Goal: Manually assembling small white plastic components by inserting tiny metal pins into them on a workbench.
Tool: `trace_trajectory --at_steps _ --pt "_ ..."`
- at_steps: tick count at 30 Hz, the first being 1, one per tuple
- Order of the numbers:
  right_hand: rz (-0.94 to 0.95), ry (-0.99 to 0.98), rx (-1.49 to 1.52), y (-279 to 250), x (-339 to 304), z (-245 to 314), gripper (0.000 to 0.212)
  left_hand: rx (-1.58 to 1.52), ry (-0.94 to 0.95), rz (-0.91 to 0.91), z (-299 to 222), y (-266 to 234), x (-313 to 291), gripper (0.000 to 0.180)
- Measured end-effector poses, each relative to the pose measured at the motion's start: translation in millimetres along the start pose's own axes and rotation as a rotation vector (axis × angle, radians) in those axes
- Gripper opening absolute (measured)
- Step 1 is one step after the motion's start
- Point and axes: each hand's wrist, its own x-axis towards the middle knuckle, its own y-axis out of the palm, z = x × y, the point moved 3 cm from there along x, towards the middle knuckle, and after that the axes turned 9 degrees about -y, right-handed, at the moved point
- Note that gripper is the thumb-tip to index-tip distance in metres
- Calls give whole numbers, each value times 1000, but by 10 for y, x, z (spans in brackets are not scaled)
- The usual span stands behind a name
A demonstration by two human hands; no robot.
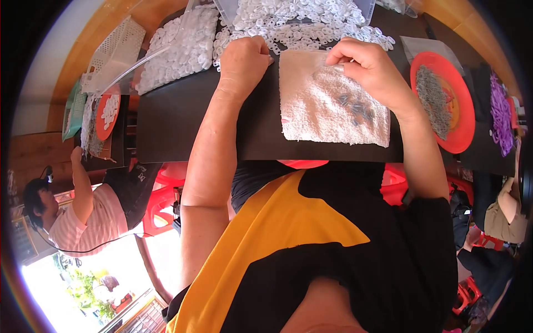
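Observation:
My left hand point(244, 64) is closed at the near edge of a heap of small white plastic ring-shaped pieces point(305, 36). Its fingers are curled, and whatever they hold is hidden. Over the upper right of a white terry cloth point(302, 125), my right hand point(369, 69) has thumb and forefinger bent together in a pinch. Anything between those fingertips is too small to name. Several small dark grey slender pieces point(358, 108) lie on the cloth, just below the right hand. The cloth rests flat on the dark table point(172, 122).
A clear bag of white pieces point(180, 47) lies at the far left. To the right is an orange-red plate point(465, 133) heaped with thin grey pieces point(433, 102), with purple strips point(501, 114) beyond. Another person point(94, 216) sits at left by a smaller red plate point(105, 130).

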Motion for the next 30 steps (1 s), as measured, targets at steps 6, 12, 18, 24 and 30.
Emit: trace_trajectory --at_steps 6,12,18,24,30 --pt "21 130 21 -17 -11 -97 15 -52 7 -52 -87 -8 -3 14" --pt "-203 154 278 -5 40 1 14 -1350 -238 373 -326 -8 -136 15" --pt "-198 146 310 37 195 294 15 -1503 -184 554 -362 63 -228 19" --pt "-214 94 354 105 308 279 15 -1617 -149 569 -405 98 -229 18" --pt "-277 155 366 140 255 126 20 -1594 -195 540 -449 70 -263 16"
